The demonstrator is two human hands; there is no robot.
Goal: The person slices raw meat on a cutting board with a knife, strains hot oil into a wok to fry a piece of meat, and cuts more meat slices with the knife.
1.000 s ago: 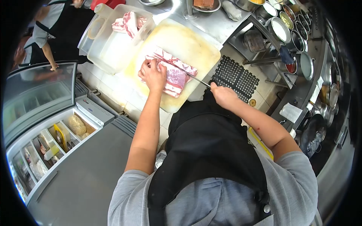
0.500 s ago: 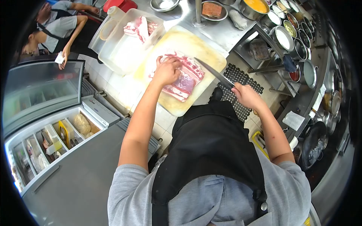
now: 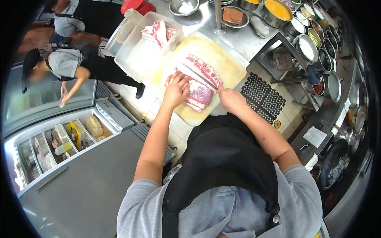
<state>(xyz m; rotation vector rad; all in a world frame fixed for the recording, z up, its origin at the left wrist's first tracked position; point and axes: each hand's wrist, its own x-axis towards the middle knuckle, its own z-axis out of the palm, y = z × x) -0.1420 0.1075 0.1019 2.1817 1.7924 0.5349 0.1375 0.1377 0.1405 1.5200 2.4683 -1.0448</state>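
A slab of raw pork belly (image 3: 198, 95) rests on the pale cutting board (image 3: 232, 67). My left hand (image 3: 177, 90) presses on its left part, fingers spread over the meat. In my right hand (image 3: 231, 99) is the handle of a long kitchen knife (image 3: 204, 80), gripped with closed fingers. The blade lies across the pork, between the slab and a strip of pork (image 3: 201, 68) on its far side. Whether the strip is fully parted from the slab I cannot tell. Left of the board, a clear plastic bin (image 3: 133, 57) contains several pork pieces (image 3: 159, 32).
A metal bowl (image 3: 184, 7) and a bowl with a brown block (image 3: 233, 16) stand at the back. Several pots line the right side. An open chest freezer (image 3: 71, 158) is at left, with a co-worker (image 3: 67, 63) beside it. A black mat (image 3: 264, 97) covers floor at right.
My right hand has brought the knife leftward onto the pork, and a strip now shows beyond the blade. My left hand stays on the slab. The co-worker has moved nearer the freezer.
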